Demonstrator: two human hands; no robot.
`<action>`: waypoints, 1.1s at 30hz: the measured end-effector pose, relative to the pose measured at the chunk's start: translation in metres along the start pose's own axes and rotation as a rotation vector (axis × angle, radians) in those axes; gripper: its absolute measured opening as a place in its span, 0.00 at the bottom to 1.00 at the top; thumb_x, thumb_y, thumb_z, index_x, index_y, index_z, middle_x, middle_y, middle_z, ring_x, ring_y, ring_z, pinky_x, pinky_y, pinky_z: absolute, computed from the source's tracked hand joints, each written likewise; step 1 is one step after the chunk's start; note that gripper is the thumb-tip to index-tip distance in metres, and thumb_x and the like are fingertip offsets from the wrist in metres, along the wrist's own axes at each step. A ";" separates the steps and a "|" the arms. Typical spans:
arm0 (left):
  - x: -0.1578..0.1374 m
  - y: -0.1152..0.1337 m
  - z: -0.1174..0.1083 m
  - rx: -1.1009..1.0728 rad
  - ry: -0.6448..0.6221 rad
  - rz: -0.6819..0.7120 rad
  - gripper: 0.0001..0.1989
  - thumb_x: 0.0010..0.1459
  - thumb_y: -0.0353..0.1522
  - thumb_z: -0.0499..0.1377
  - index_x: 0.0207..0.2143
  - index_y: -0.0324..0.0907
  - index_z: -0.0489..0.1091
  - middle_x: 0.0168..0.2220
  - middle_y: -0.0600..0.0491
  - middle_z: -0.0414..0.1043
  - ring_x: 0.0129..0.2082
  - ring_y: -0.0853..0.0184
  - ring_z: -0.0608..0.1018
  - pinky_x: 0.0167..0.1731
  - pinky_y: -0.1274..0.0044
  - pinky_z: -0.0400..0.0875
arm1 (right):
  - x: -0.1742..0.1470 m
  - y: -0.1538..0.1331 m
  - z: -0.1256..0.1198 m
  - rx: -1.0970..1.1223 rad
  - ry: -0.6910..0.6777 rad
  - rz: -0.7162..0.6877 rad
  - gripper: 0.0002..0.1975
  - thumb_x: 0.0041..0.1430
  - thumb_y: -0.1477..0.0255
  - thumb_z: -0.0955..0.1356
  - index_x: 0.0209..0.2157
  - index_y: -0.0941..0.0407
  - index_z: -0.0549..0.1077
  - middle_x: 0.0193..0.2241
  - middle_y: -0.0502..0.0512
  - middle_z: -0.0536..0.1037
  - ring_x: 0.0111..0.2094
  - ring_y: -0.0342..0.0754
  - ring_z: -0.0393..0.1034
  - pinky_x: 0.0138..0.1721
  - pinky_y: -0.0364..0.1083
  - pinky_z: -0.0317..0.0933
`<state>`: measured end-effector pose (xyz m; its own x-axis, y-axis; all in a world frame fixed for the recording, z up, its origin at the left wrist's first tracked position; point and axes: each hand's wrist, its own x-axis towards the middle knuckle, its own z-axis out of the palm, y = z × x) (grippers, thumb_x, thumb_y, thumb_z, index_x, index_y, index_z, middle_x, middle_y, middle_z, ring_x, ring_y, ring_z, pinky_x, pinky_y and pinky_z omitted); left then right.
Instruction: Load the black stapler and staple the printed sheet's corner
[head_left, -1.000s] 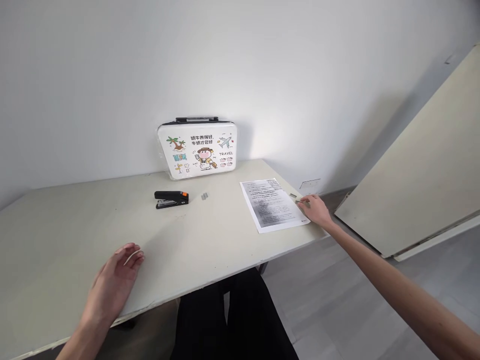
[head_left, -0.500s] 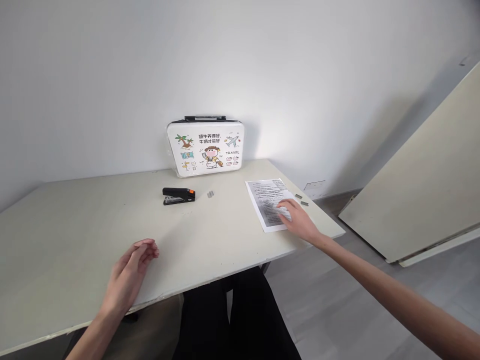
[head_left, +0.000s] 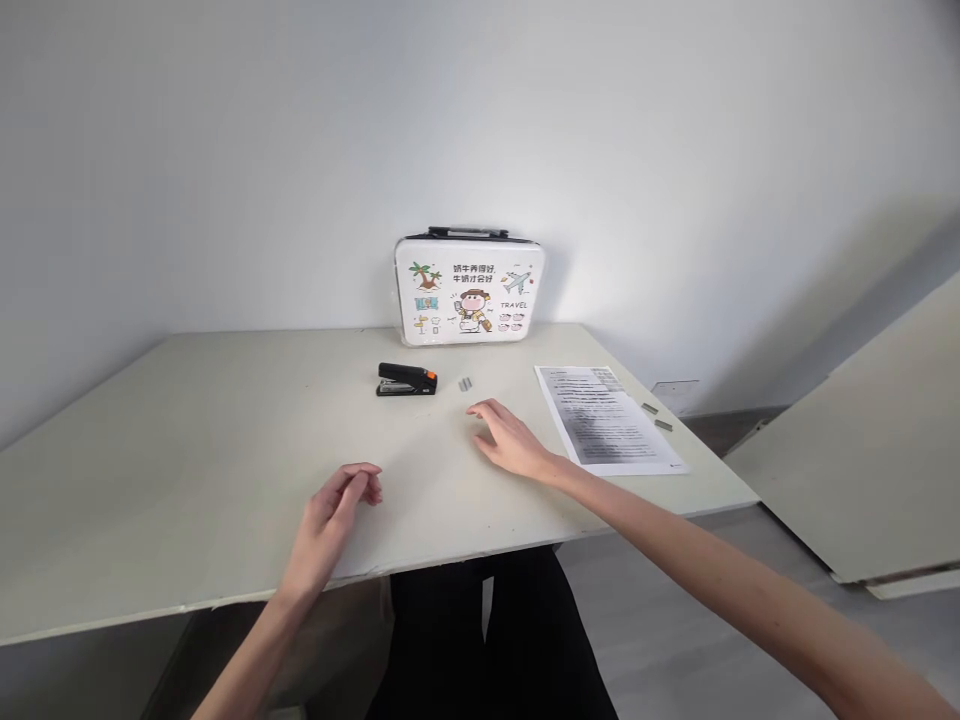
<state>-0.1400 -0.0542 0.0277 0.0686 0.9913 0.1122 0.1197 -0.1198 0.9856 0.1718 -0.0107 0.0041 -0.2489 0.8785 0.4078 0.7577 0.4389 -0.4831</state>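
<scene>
My right hand (head_left: 508,440) hovers over or rests on the table (head_left: 225,430); I cannot tell if it touches. Its thumb and fingers are apart, with nothing seen between them. Just beyond its fingertips lie small grey strips of staples (head_left: 465,384). Left of these is a black stapler (head_left: 406,380) with an orange patch at its right end. Near the front edge, my left hand (head_left: 337,510) rests with its fingers curled in and the thumb against them, holding nothing visible. A printed sheet of paper (head_left: 611,420) lies flat to the right of my right hand.
A white case (head_left: 469,290) with cartoon prints and a black handle stands upright against the wall. Two more staple strips (head_left: 663,425) lie right of the paper, close to the table's right edge. A pale panel (head_left: 862,440) stands on the floor at the right.
My right hand has moved left, off the paper and towards the grey staple strips. The view has turned left a little, shifting everything rightward. My left hand keeps its curled pose.
</scene>
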 end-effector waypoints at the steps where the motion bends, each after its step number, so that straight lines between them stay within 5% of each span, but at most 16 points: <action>1: -0.002 0.001 0.000 0.031 -0.021 0.004 0.15 0.60 0.46 0.66 0.36 0.45 0.80 0.32 0.50 0.76 0.35 0.59 0.77 0.42 0.73 0.72 | 0.005 -0.002 0.005 -0.007 -0.013 -0.010 0.20 0.66 0.73 0.66 0.58 0.48 0.70 0.57 0.58 0.75 0.56 0.58 0.74 0.55 0.57 0.72; 5: -0.006 0.006 0.000 0.069 -0.078 0.011 0.14 0.63 0.46 0.63 0.37 0.46 0.80 0.31 0.50 0.76 0.35 0.59 0.76 0.41 0.73 0.71 | 0.014 0.007 0.005 -0.049 -0.047 -0.043 0.19 0.67 0.71 0.66 0.59 0.51 0.70 0.59 0.60 0.73 0.59 0.58 0.71 0.62 0.57 0.66; 10: -0.006 0.005 0.000 0.014 -0.097 -0.019 0.11 0.62 0.43 0.66 0.36 0.46 0.81 0.31 0.50 0.76 0.34 0.59 0.76 0.41 0.74 0.70 | -0.002 0.054 -0.034 -0.168 -0.019 0.047 0.19 0.69 0.64 0.64 0.59 0.52 0.69 0.61 0.63 0.71 0.65 0.59 0.66 0.67 0.60 0.59; 16: -0.007 0.005 0.001 0.038 -0.115 0.011 0.13 0.62 0.45 0.64 0.37 0.45 0.80 0.31 0.50 0.76 0.34 0.60 0.76 0.41 0.73 0.71 | -0.053 0.113 -0.094 -0.285 0.033 0.255 0.25 0.72 0.57 0.60 0.63 0.55 0.68 0.68 0.68 0.66 0.70 0.66 0.59 0.69 0.67 0.54; 21: -0.007 0.005 -0.001 0.163 -0.160 0.026 0.18 0.66 0.49 0.57 0.40 0.45 0.77 0.34 0.51 0.76 0.36 0.60 0.77 0.44 0.71 0.73 | -0.114 0.136 -0.123 -0.307 -0.143 0.384 0.33 0.73 0.48 0.56 0.70 0.52 0.62 0.75 0.59 0.56 0.76 0.62 0.43 0.73 0.66 0.47; 26: -0.006 0.003 -0.003 0.258 -0.180 0.062 0.19 0.69 0.49 0.54 0.42 0.46 0.75 0.35 0.52 0.76 0.37 0.61 0.78 0.45 0.70 0.74 | -0.158 0.109 -0.108 -0.295 -0.174 0.269 0.33 0.74 0.49 0.57 0.73 0.47 0.58 0.76 0.53 0.52 0.77 0.59 0.43 0.74 0.64 0.46; 33: -0.002 -0.003 0.006 0.442 -0.221 0.165 0.19 0.71 0.48 0.52 0.45 0.46 0.76 0.43 0.50 0.80 0.43 0.59 0.81 0.44 0.69 0.77 | -0.156 -0.006 -0.040 -0.236 -0.198 0.191 0.34 0.76 0.52 0.58 0.76 0.49 0.52 0.76 0.51 0.47 0.77 0.60 0.38 0.75 0.67 0.43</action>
<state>-0.1347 -0.0562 0.0242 0.3238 0.9278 0.1853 0.4931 -0.3326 0.8039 0.2302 -0.1584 -0.0257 -0.1841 0.9700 0.1585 0.9145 0.2282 -0.3341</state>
